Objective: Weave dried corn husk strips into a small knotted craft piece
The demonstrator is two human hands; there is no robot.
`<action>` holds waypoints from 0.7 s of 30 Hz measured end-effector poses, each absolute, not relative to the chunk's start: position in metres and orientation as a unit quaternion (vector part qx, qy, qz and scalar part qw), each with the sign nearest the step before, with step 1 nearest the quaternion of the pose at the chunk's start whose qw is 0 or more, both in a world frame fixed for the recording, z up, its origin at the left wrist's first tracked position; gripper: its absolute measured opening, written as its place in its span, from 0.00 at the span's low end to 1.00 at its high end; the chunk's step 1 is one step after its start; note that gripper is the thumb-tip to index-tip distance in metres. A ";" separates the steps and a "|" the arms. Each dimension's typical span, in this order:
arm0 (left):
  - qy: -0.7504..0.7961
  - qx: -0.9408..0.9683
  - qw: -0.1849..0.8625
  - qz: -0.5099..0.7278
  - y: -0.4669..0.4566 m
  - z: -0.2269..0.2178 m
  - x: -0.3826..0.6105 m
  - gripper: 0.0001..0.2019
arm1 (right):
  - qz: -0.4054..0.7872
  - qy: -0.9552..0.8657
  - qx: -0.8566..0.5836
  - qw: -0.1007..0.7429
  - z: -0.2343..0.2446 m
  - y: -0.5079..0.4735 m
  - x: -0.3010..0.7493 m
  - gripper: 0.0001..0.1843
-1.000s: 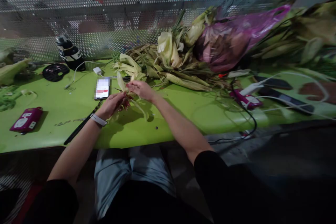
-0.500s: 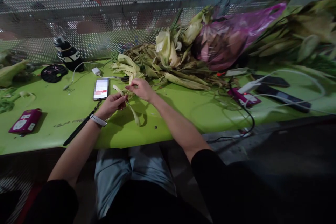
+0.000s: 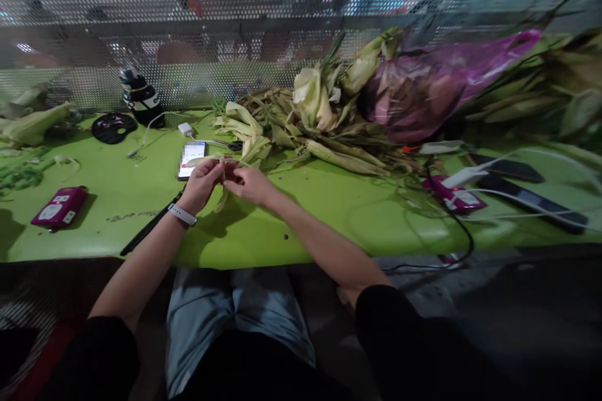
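Note:
My left hand point(image 3: 203, 185), with a pale watch band on its wrist, is closed on a pale corn husk strip point(image 3: 221, 202). One end of the strip hangs below the fingers and another part shows above them, over the phone. My right hand point(image 3: 251, 185) meets it from the right, its fingertips closed on the same strip. The fingers partly hide the held part of the strip. Just behind the hands lies a lit phone point(image 3: 193, 151), its lower edge partly covered. A heap of dried corn husks point(image 3: 282, 122) lies beyond my right hand.
A pink plastic bag point(image 3: 414, 94) leans on the heap. Along the green table point(image 3: 329, 213) are a black bottle point(image 3: 141, 97), a black round disc point(image 3: 114, 128), scissors point(image 3: 232, 145), a purple box point(image 3: 59, 207) and a purple power bank point(image 3: 456, 195) with cables. A perforated metal screen point(image 3: 197, 31) stands behind.
My right hand has come down and closer to my left hand. The husk strip's hanging end is less visible below the hands. The whole view has shifted slightly.

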State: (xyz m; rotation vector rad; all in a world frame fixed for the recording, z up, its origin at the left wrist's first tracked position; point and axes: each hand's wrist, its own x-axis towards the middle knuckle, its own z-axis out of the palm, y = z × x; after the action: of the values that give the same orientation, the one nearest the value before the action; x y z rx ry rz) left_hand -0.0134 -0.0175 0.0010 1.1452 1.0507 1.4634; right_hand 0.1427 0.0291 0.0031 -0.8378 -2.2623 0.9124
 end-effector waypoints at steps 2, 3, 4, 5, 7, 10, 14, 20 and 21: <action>0.441 0.478 0.468 0.599 -0.019 0.002 -0.012 0.17 | 0.404 -0.820 -0.294 0.278 -0.008 0.029 0.134 0.15; 0.445 0.482 0.461 0.598 -0.019 0.002 -0.012 0.18 | 0.427 -0.809 -0.286 0.287 -0.012 0.030 0.130 0.14; 0.451 0.484 0.455 0.596 -0.020 0.002 -0.012 0.18 | 0.444 -0.797 -0.281 0.296 -0.016 0.031 0.128 0.12; 0.457 0.487 0.448 0.594 -0.020 0.002 -0.013 0.18 | 0.460 -0.788 -0.275 0.303 -0.018 0.032 0.126 0.10; 0.464 0.494 0.435 0.593 -0.020 0.001 -0.015 0.18 | 0.497 -0.774 -0.248 0.305 -0.020 0.033 0.126 0.07; 0.456 0.508 0.429 0.592 -0.018 0.000 -0.020 0.17 | 0.557 -0.756 -0.188 0.287 -0.017 0.034 0.130 0.10; 0.450 0.495 0.445 0.596 -0.016 -0.003 -0.025 0.18 | 0.588 -0.747 -0.161 0.264 -0.012 0.035 0.135 0.16; 0.445 0.484 0.453 0.602 -0.015 -0.004 -0.025 0.17 | 0.571 -0.770 -0.166 0.230 -0.006 0.032 0.138 0.20; 0.447 0.484 0.452 0.602 -0.015 -0.004 -0.025 0.17 | 0.565 -0.775 -0.169 0.227 -0.005 0.031 0.138 0.21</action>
State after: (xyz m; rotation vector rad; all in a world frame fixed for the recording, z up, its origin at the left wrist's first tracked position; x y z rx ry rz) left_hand -0.0251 -0.0151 -0.0044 1.1951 1.1055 1.4867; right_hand 0.1382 0.0313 -0.0055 -0.4654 -2.1345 1.5570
